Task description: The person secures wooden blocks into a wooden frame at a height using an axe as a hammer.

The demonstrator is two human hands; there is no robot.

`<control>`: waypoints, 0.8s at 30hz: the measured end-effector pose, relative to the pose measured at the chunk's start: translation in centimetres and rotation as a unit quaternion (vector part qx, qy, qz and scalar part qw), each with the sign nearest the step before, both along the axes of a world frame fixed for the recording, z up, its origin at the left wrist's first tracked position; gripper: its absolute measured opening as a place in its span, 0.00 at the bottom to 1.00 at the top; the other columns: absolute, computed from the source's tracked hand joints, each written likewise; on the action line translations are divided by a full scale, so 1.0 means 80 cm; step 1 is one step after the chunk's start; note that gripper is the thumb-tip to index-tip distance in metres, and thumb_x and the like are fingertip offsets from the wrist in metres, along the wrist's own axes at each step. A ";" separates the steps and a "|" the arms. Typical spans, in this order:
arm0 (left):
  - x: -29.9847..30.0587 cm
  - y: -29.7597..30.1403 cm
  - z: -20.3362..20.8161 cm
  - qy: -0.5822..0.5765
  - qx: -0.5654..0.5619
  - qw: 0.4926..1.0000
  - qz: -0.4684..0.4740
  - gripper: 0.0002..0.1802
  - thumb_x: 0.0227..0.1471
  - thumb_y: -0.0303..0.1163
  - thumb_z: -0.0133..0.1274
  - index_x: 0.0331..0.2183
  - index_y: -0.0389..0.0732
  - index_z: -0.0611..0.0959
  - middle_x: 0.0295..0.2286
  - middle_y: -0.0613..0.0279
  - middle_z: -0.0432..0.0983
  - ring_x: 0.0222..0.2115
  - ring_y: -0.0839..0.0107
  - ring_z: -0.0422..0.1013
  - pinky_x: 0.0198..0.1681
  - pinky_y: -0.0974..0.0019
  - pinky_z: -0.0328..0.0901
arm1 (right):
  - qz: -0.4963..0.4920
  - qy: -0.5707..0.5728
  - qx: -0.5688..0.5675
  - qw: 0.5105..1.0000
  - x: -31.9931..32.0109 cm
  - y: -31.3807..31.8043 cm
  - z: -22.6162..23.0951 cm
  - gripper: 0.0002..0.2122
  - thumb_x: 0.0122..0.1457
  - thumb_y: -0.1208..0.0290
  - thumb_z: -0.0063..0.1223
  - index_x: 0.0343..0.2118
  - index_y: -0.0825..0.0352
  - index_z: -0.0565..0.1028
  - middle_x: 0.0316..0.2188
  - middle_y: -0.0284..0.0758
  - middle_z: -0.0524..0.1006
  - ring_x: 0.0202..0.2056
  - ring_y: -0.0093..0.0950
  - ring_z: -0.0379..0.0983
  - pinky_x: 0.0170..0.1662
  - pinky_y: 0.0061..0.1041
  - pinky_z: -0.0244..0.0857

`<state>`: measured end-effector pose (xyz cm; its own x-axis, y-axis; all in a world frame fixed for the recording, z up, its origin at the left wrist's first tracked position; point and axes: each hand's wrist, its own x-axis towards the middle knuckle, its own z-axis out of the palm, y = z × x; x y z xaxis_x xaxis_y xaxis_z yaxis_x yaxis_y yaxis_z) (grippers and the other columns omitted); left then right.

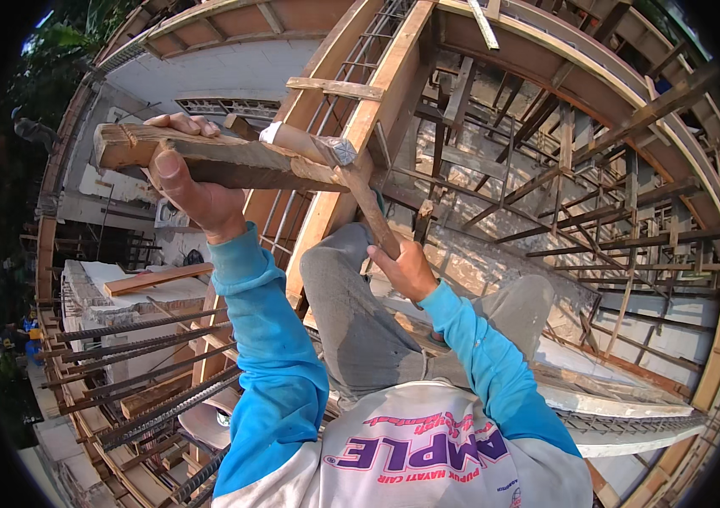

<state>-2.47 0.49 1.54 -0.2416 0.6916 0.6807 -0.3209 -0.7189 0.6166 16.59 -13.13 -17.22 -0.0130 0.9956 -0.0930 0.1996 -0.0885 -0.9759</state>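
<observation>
My left hand (195,190) grips a short rough wooden batten (224,161) near its left end and holds it level in front of me. My right hand (406,267) is closed on the wooden handle of a hammer (360,182), whose metal head lies against the batten's right end. Both arms wear blue sleeves. The batten's right end meets a tall slanted formwork board (377,110) of a column with steel rebar inside. My grey-trousered knee (343,296) is raised below the hammer.
Timber props and braces (580,195) crowd the right side. Bundled rebar (148,372) sticks out at lower left near concrete blocks (114,292) with a plank on top. A concrete ledge (631,406) runs at lower right, high above ground.
</observation>
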 end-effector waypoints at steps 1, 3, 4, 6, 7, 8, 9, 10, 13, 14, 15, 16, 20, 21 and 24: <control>0.004 -0.003 0.000 0.001 -0.005 1.000 0.003 0.33 0.42 0.55 0.58 0.42 0.40 0.70 0.29 0.62 0.66 0.31 0.70 0.65 0.39 0.65 0.63 | -0.016 0.014 0.049 0.999 -0.003 -0.006 0.033 0.15 0.57 0.62 0.55 0.38 0.72 0.74 0.22 0.41 0.76 0.25 0.33 0.74 0.31 0.31 0.66; 0.016 -0.002 0.006 0.004 -0.010 1.000 0.009 0.33 0.42 0.55 0.58 0.42 0.40 0.70 0.29 0.62 0.66 0.32 0.69 0.65 0.39 0.65 0.63 | -0.046 0.083 0.189 0.977 -0.001 -0.001 0.103 0.10 0.59 0.67 0.54 0.31 0.69 0.72 0.20 0.34 0.71 0.22 0.26 0.67 0.27 0.28 0.61; 0.012 -0.004 0.009 0.021 -0.003 0.999 0.029 0.33 0.42 0.54 0.58 0.42 0.40 0.69 0.29 0.61 0.66 0.32 0.68 0.65 0.39 0.64 0.63 | -0.058 0.121 0.259 0.956 -0.005 0.005 0.119 0.09 0.60 0.69 0.54 0.28 0.68 0.70 0.18 0.30 0.68 0.21 0.23 0.63 0.25 0.27 0.59; 0.014 0.003 0.010 0.005 0.003 1.000 0.010 0.32 0.42 0.50 0.59 0.42 0.39 0.70 0.31 0.61 0.66 0.32 0.69 0.65 0.37 0.66 0.64 | -0.094 0.093 0.296 0.946 -0.011 0.018 0.066 0.07 0.59 0.72 0.54 0.27 0.68 0.70 0.19 0.31 0.69 0.20 0.22 0.62 0.25 0.26 0.58; 0.017 0.008 0.007 -0.004 0.005 1.000 -0.004 0.31 0.42 0.49 0.59 0.43 0.38 0.70 0.32 0.60 0.66 0.32 0.70 0.66 0.37 0.66 0.65 | -0.117 0.077 0.313 0.939 -0.015 0.022 0.027 0.07 0.58 0.73 0.55 0.26 0.67 0.70 0.19 0.31 0.69 0.20 0.22 0.62 0.24 0.26 0.58; 0.017 0.013 0.004 -0.006 0.007 1.000 -0.027 0.31 0.42 0.49 0.59 0.43 0.38 0.70 0.31 0.61 0.66 0.33 0.70 0.66 0.37 0.66 0.65 | -0.123 0.079 0.184 0.972 -0.022 0.010 -0.007 0.08 0.59 0.70 0.53 0.29 0.69 0.71 0.20 0.32 0.71 0.21 0.23 0.64 0.25 0.28 0.59; 0.018 0.015 0.006 -0.008 0.012 0.999 -0.049 0.32 0.42 0.49 0.59 0.43 0.38 0.70 0.31 0.61 0.66 0.33 0.70 0.66 0.37 0.66 0.65 | -0.126 -0.032 0.065 0.989 -0.028 0.009 -0.099 0.14 0.57 0.65 0.53 0.37 0.73 0.74 0.27 0.45 0.77 0.31 0.36 0.75 0.35 0.32 0.66; 0.010 0.017 0.006 -0.002 0.014 0.998 -0.064 0.32 0.42 0.49 0.59 0.43 0.39 0.69 0.31 0.61 0.66 0.33 0.70 0.65 0.37 0.66 0.65 | -0.074 -0.037 -0.003 0.997 -0.026 0.005 -0.102 0.16 0.57 0.63 0.53 0.40 0.73 0.74 0.29 0.48 0.77 0.33 0.39 0.76 0.37 0.34 0.66; -0.001 0.011 0.001 -0.019 -0.005 0.999 -0.041 0.33 0.42 0.54 0.58 0.42 0.41 0.70 0.30 0.61 0.65 0.32 0.69 0.65 0.39 0.65 0.63 | 0.017 -0.042 -0.081 0.996 -0.003 0.014 -0.081 0.19 0.57 0.61 0.53 0.44 0.74 0.73 0.30 0.50 0.78 0.35 0.41 0.77 0.38 0.35 0.67; 0.009 0.005 0.002 -0.010 -0.009 0.999 -0.034 0.33 0.42 0.53 0.59 0.42 0.40 0.69 0.30 0.61 0.65 0.32 0.68 0.65 0.39 0.65 0.64 | 0.035 -0.042 -0.114 0.992 0.003 -0.004 -0.062 0.20 0.57 0.61 0.53 0.44 0.74 0.73 0.30 0.50 0.78 0.35 0.41 0.77 0.38 0.35 0.67; 0.010 0.001 -0.002 -0.003 -0.017 0.999 -0.035 0.33 0.42 0.52 0.59 0.42 0.40 0.69 0.30 0.61 0.65 0.32 0.68 0.65 0.39 0.65 0.64 | 0.047 -0.046 -0.124 0.990 0.007 0.000 -0.043 0.18 0.57 0.61 0.53 0.43 0.73 0.73 0.28 0.49 0.77 0.32 0.41 0.76 0.37 0.35 0.66; 0.014 0.008 0.004 0.000 -0.002 0.999 -0.034 0.33 0.42 0.52 0.59 0.42 0.39 0.69 0.30 0.61 0.65 0.32 0.68 0.65 0.39 0.65 0.64 | 0.014 -0.029 -0.042 0.999 0.010 0.010 -0.017 0.16 0.57 0.63 0.54 0.39 0.73 0.73 0.26 0.46 0.76 0.29 0.38 0.75 0.35 0.33 0.66; 0.014 0.007 0.005 0.019 0.011 0.999 -0.024 0.32 0.43 0.49 0.58 0.43 0.38 0.69 0.30 0.60 0.66 0.32 0.69 0.65 0.38 0.65 0.64 | -0.018 0.049 0.105 0.993 0.016 0.017 0.109 0.10 0.56 0.70 0.55 0.31 0.73 0.71 0.20 0.40 0.72 0.25 0.30 0.71 0.30 0.29 0.63; 0.014 0.007 0.005 0.015 0.014 0.999 -0.025 0.32 0.43 0.48 0.58 0.43 0.38 0.69 0.31 0.60 0.66 0.32 0.70 0.65 0.37 0.66 0.64 | -0.051 0.073 0.170 0.981 0.010 0.023 0.097 0.09 0.56 0.71 0.55 0.30 0.72 0.71 0.20 0.39 0.72 0.25 0.29 0.71 0.30 0.28 0.62; 0.027 0.009 0.008 0.006 0.005 0.999 -0.036 0.32 0.43 0.49 0.59 0.44 0.38 0.69 0.31 0.61 0.66 0.33 0.70 0.65 0.38 0.66 0.64 | -0.142 0.087 0.238 0.957 -0.011 0.024 -0.014 0.08 0.57 0.69 0.54 0.31 0.70 0.73 0.24 0.39 0.74 0.29 0.30 0.72 0.32 0.28 0.63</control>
<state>-0.31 1.24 2.21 -0.1830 0.7005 0.6898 -0.3650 -0.6999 0.6139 15.73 -11.20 -18.32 0.2911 0.8900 0.3509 0.0648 0.3476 -0.9354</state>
